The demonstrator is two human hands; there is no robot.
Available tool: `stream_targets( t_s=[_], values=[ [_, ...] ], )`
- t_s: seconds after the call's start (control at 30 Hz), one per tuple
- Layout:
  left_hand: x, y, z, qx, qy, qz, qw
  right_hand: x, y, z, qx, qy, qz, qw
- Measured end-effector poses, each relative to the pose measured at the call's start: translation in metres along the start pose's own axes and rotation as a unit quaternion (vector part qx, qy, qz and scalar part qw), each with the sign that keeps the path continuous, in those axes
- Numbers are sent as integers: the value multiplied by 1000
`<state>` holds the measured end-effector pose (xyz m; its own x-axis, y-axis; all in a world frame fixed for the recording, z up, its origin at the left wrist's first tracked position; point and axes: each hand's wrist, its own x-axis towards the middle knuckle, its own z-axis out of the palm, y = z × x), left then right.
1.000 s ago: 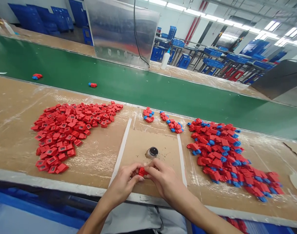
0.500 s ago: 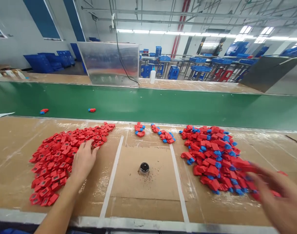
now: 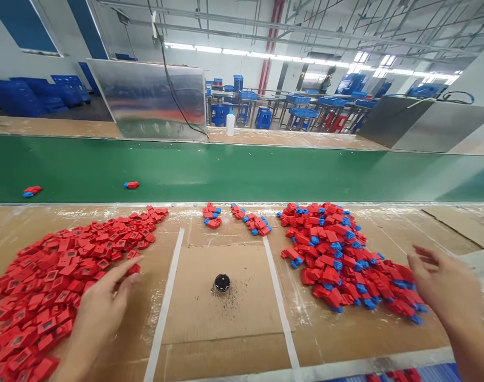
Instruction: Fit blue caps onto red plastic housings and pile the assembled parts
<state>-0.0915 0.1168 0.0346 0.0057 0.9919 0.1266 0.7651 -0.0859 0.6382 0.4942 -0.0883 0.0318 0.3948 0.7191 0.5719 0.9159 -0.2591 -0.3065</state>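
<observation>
My left hand [image 3: 102, 307] is at the right edge of a heap of small red plastic blocks [image 3: 67, 270], each with a dark recess. Its thumb and index finger close round one red block [image 3: 134, 269], partly hidden by the finger. My right hand [image 3: 444, 281] hovers beside the right end of a second heap, red blocks with blue ends [image 3: 337, 265]. Its fingers are apart and nothing shows in them. Between the hands, a small round black-topped fixture [image 3: 222, 283] sits on a cardboard sheet [image 3: 194, 313].
Small groups of red-and-blue pieces [image 3: 256, 225] lie near the back edge. Two such pieces [image 3: 131, 184] rest on the green belt [image 3: 265, 175] beyond. White tape strips [image 3: 164, 307] flank the cardboard. A blue bin [image 3: 432, 374] holding red pieces shows at the bottom right.
The view has turned right, so the table contents sit further left. My left hand has drawn back toward me from the heap. My blurred right hand has risen and stands clear beside the right heap.
</observation>
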Motion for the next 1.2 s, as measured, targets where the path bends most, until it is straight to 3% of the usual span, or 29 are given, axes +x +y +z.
stream_targets(
  t_s=[0.07, 0.2, 0.27, 0.4, 0.5, 0.6, 0.73, 0.87, 0.97, 1.07, 1.2],
  values=[
    [-14, -1, 13, -89, -43, -8, 995, 20, -56, 8, -23, 30, 33, 999],
    [-38, 6, 40, -220, -97, -38, 970, 46, -167, 62, 55, -174, -96, 978],
    [-47, 8, 49, -228, -94, -26, 969, 54, -201, 98, 37, -246, -100, 963],
    [-62, 3, 50, -217, -101, 12, 971, 69, -221, 154, 20, -263, -80, 961],
    [-71, 1, 47, -268, -96, -37, 958, 80, -213, 170, 28, -259, -68, 963],
    [-77, 7, 49, -311, -110, -54, 942, 82, -206, 167, 50, -240, -65, 967],
    [-86, 24, 62, -321, -146, -24, 936, 60, -214, 139, 100, -223, -105, 964],
    [-97, 39, 73, -317, -156, 14, 936, 23, -238, 95, 193, -292, -183, 919],
    [-103, 42, 73, -313, -164, 54, 934, -1, -255, 71, 197, -316, -233, 899],
    [-107, 39, 72, -329, -187, 61, 924, -15, -262, 64, 183, -332, -244, 893],
    [-111, 34, 73, -360, -211, 29, 908, -22, -264, 72, 178, -357, -227, 889]
  ],
)
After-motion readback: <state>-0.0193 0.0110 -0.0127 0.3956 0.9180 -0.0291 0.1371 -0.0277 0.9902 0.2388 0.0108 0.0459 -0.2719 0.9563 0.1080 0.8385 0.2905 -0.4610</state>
